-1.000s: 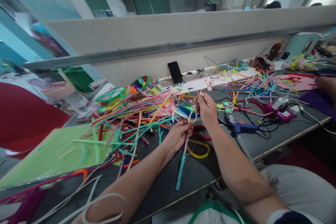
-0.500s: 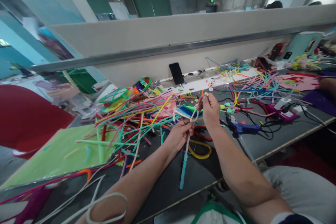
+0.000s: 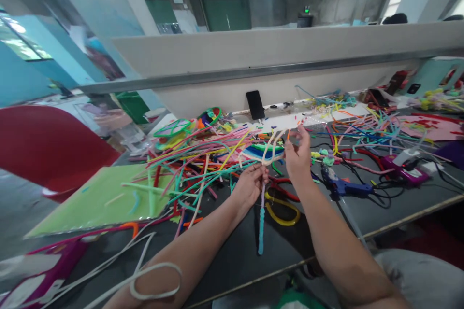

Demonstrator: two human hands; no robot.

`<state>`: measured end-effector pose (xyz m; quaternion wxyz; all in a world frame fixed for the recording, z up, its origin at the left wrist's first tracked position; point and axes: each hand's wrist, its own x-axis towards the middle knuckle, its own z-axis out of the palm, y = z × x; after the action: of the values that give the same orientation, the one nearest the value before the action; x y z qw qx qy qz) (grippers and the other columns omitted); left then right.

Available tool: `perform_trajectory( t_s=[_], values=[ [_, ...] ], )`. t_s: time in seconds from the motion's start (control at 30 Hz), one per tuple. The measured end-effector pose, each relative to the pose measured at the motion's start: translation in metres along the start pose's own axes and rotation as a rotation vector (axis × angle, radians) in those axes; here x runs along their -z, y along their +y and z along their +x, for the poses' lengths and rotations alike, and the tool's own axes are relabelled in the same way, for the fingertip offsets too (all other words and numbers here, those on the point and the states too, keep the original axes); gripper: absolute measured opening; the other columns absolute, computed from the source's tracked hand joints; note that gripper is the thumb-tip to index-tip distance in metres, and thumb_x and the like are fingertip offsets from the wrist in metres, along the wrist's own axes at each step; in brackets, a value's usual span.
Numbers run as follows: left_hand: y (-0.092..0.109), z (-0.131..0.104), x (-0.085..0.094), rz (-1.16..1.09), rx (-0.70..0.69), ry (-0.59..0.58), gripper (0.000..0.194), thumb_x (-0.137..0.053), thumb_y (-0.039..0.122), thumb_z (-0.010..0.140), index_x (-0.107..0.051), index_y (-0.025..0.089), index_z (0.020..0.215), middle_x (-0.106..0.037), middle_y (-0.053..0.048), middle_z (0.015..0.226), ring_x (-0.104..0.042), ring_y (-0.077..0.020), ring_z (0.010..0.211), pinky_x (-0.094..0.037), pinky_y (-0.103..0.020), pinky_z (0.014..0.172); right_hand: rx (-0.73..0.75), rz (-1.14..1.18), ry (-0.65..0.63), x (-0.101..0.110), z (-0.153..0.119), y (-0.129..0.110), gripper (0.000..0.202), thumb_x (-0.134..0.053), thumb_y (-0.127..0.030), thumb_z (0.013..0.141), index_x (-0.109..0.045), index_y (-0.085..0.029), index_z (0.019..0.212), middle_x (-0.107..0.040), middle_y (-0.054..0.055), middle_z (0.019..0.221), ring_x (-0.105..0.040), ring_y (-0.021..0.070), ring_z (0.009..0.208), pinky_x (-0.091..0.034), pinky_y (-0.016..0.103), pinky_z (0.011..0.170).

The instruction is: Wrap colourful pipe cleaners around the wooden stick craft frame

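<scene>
My left hand is closed in a pinch on a pipe-cleaner piece. Its lilac and teal stem hangs below the fingers, and cream pipe-cleaner strands fan upward from them. Beside the strands is my right hand, raised with thumb and fingers apart; one strand reaches its thumb, but I see no grip on it. Behind the strands lies a blue, white and green banded piece. Below my hands, a yellow loop and a red loop lie on the dark table.
Loose pipe cleaners are heaped to the left, near a green sheet. A blue glue gun and cables lie to the right. A phone leans on the divider. A white cable loops over my left forearm.
My right hand has gone from a pinch on a cream strand to spread fingers, and the strands now stand fanned out. My left hand keeps its pinch. The view has shifted left.
</scene>
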<state>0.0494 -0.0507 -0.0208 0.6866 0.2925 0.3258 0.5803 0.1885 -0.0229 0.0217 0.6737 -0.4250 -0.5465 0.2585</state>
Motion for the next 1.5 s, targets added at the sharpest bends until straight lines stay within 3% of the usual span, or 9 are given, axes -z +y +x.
perform_trajectory(
  t_s=[0.07,0.17,0.23,0.37,0.83,1.0,1.27,1.5],
  values=[
    [0.004,0.001,0.000,-0.020,-0.047,0.035,0.023,-0.077,0.015,0.064,-0.060,0.010,0.078,-0.061,-0.002,0.067,-0.053,-0.0059,0.053,-0.043,-0.017,0.051,-0.004,-0.232,-0.026,-0.002,-0.001,0.001,0.030,-0.051,-0.025,0.081,-0.058,-0.018,0.110,-0.065,0.007,0.091,-0.060,0.0167,0.072,-0.048,0.031,0.071],
    [0.007,0.002,0.000,-0.031,-0.075,0.062,0.023,-0.077,0.014,0.063,-0.060,0.010,0.079,-0.062,-0.002,0.068,-0.054,-0.0063,0.055,-0.044,-0.018,0.053,-0.059,-0.508,-0.263,-0.008,-0.004,0.001,0.013,-0.054,-0.021,0.077,-0.066,-0.019,0.081,-0.068,0.004,0.077,-0.062,0.0187,0.074,-0.046,0.031,0.073],
    [0.005,0.003,0.001,-0.032,-0.084,0.055,0.023,-0.077,0.014,0.063,-0.061,0.011,0.079,-0.062,-0.002,0.068,-0.055,-0.0063,0.055,-0.044,-0.018,0.054,-0.090,-0.590,-0.366,-0.010,-0.007,0.000,0.013,-0.055,-0.020,0.076,-0.068,-0.020,0.077,-0.070,0.003,0.076,-0.063,0.0180,0.074,-0.045,0.029,0.073],
    [0.001,0.006,0.004,-0.030,-0.087,0.020,0.021,-0.078,0.017,0.063,-0.062,0.012,0.077,-0.061,-0.001,0.066,-0.053,-0.0058,0.053,-0.043,-0.017,0.052,-0.128,-0.630,-0.451,-0.013,-0.011,0.000,0.015,-0.057,-0.020,0.076,-0.072,-0.021,0.079,-0.071,0.001,0.074,-0.063,0.0162,0.071,-0.045,0.025,0.068],
    [0.004,0.004,0.004,-0.041,-0.026,-0.017,0.021,-0.076,0.025,0.067,-0.061,0.011,0.074,-0.058,0.000,0.058,-0.052,-0.0069,0.048,-0.039,-0.018,0.047,-0.118,-0.529,-0.524,-0.009,-0.012,0.001,0.016,-0.059,-0.017,0.073,-0.073,-0.024,0.079,-0.074,-0.001,0.079,-0.066,0.0154,0.074,-0.046,0.025,0.070],
    [-0.001,0.006,0.005,-0.080,-0.107,0.009,0.017,-0.076,0.019,0.064,-0.063,0.012,0.073,-0.062,-0.001,0.065,-0.054,-0.0070,0.054,-0.042,-0.019,0.053,-0.085,-0.526,-0.578,-0.010,-0.015,-0.002,0.014,-0.059,-0.019,0.075,-0.072,-0.023,0.080,-0.073,-0.001,0.076,-0.065,0.0147,0.073,-0.045,0.024,0.068],
    [0.001,0.003,0.002,-0.094,-0.076,0.010,0.019,-0.077,0.013,0.062,-0.066,0.011,0.078,-0.064,-0.001,0.072,-0.055,-0.0062,0.056,-0.044,-0.019,0.056,-0.062,-0.720,-0.455,-0.016,-0.012,-0.001,0.015,-0.056,-0.024,0.078,-0.070,-0.020,0.073,-0.072,0.003,0.076,-0.063,0.0164,0.073,-0.041,0.025,0.067],
    [0.002,0.003,0.002,-0.169,-0.087,-0.021,0.013,-0.074,0.018,0.068,-0.065,0.012,0.074,-0.062,0.000,0.068,-0.055,-0.0062,0.057,-0.044,-0.018,0.056,-0.041,-0.690,-0.371,-0.020,-0.021,-0.001,0.020,-0.050,-0.027,0.081,-0.068,-0.021,0.073,-0.072,0.004,0.074,-0.064,0.0172,0.070,-0.041,0.025,0.065]
  ],
)
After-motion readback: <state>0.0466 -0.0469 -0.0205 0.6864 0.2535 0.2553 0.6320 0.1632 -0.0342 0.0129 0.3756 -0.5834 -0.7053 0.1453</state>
